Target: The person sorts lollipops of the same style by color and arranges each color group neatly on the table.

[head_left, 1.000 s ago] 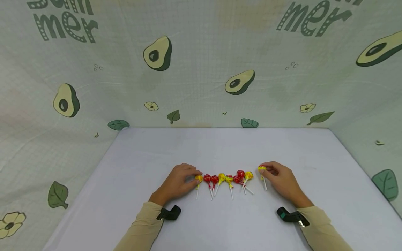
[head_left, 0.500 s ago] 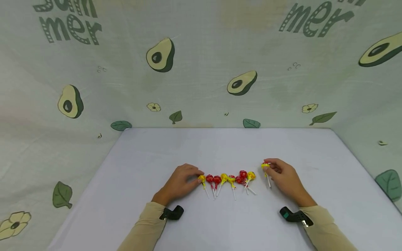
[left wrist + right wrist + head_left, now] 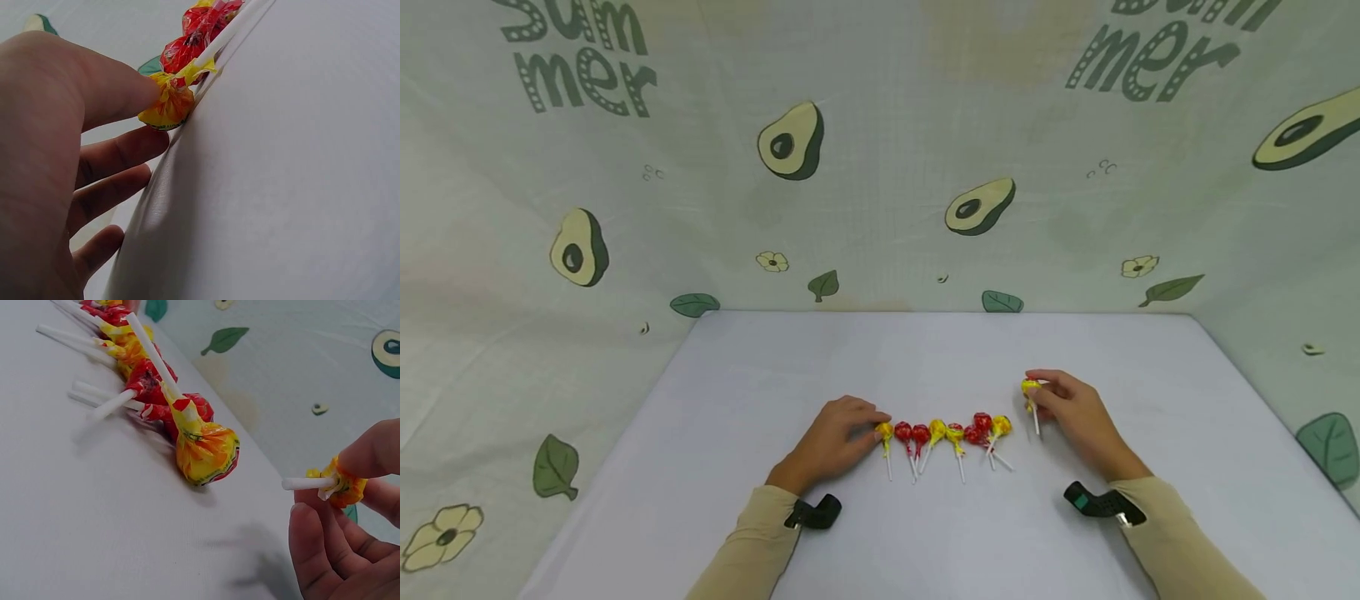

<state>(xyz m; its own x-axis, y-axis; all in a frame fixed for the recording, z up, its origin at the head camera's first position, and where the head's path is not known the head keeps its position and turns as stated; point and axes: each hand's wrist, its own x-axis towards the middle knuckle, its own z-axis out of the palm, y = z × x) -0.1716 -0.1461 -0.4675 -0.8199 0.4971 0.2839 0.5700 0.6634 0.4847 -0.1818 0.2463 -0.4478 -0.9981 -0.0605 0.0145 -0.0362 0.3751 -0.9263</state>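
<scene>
Between the thumb and finger of my left hand (image 3: 833, 442) is the head of a yellow-wrapped lollipop (image 3: 165, 109) at the left end of a row. My right hand (image 3: 1081, 421) pinches another yellow lollipop (image 3: 347, 487) by its head, above the table and apart from the row; its white stick points toward the near side in the head view. Between the hands lie red lollipops (image 3: 903, 432) and yellow ones, heads away and sticks toward me. At the right end, a yellow lollipop (image 3: 207, 453) leans against two red ones, their sticks crossing.
A white table (image 3: 880, 533) carries the row. Behind and beside it hangs a pale cloth (image 3: 880, 242) printed with avocados and leaves. Black wrist straps (image 3: 816, 512) sit over both beige sleeves.
My right hand has moved slightly away from me with its lollipop. The stick of the left-hand lollipop swung right, then back to nearly straight. The head view has shifted a little.
</scene>
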